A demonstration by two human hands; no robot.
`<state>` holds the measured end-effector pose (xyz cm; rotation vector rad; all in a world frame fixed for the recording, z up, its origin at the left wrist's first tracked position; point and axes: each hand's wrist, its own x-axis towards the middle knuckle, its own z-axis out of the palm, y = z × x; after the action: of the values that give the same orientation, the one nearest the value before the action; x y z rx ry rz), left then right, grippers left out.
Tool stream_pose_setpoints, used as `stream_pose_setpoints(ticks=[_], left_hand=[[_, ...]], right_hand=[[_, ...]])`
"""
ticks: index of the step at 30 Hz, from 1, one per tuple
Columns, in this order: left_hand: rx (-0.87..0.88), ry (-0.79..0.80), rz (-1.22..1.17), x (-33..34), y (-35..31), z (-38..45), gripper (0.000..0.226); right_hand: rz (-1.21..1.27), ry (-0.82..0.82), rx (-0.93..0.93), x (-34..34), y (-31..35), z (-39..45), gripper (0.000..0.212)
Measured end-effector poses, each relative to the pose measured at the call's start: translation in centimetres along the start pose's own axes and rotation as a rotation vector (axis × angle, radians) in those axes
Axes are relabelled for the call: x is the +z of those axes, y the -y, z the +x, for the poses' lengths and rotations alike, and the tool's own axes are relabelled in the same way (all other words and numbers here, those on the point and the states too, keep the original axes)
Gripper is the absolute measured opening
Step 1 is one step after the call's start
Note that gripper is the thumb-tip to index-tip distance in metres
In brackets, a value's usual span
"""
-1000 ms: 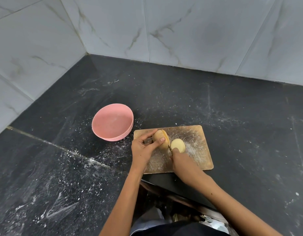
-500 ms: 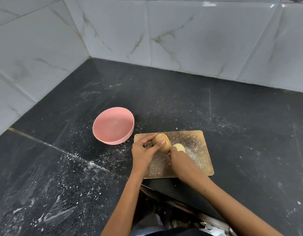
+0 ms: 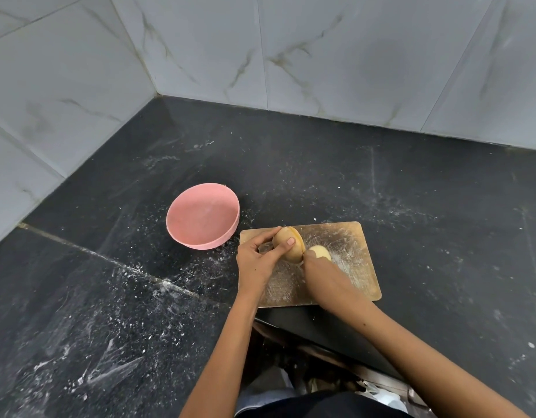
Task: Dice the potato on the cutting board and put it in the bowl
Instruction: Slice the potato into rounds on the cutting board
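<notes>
Head view: on a wooden board lying on a dark, white-flecked counter, the left hand grips one potato half, thumb across its skin and fingers curled over its far side. The right hand is closed just beside that half, its grasp hidden from view, partly covering a second half that lies cut face up. A pink bowl stands on the counter just left of the board, before marbled wall tiles.
</notes>
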<state>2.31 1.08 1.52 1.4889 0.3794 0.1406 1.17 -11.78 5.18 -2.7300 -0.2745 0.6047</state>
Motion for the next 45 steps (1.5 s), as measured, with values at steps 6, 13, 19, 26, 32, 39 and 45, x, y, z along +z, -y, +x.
stream_pose_setpoints(ticks=[6,13,19,26,32,39,45], left_hand=[[0.009,0.012,0.003,0.2,0.0,-0.2,0.035],[0.02,-0.022,0.062,0.0,0.2,0.0,0.038],[0.083,0.008,0.105,0.3,-0.2,-0.8,0.051],[0.271,0.038,0.35,0.4,0.1,-2.1,0.059],[0.272,0.054,0.333,0.4,-0.1,-2.0,0.066],[0.219,0.08,0.241,0.2,0.2,-1.2,0.056],[0.226,0.055,0.21,0.3,0.3,-1.2,0.051]], right_hand=[[-0.055,0.003,0.037,1.4,-0.9,-1.9,0.024],[-0.008,-0.011,0.007,0.6,-0.7,0.0,0.02],[-0.023,-0.037,0.027,0.5,-0.4,-0.4,0.024],[-0.033,-0.038,0.103,0.9,0.7,-0.8,0.03],[-0.019,-0.072,0.14,1.7,0.9,-1.1,0.03],[0.048,-0.019,0.104,1.4,0.7,-0.5,0.031],[0.026,-0.049,0.083,2.0,0.2,-1.1,0.027]])
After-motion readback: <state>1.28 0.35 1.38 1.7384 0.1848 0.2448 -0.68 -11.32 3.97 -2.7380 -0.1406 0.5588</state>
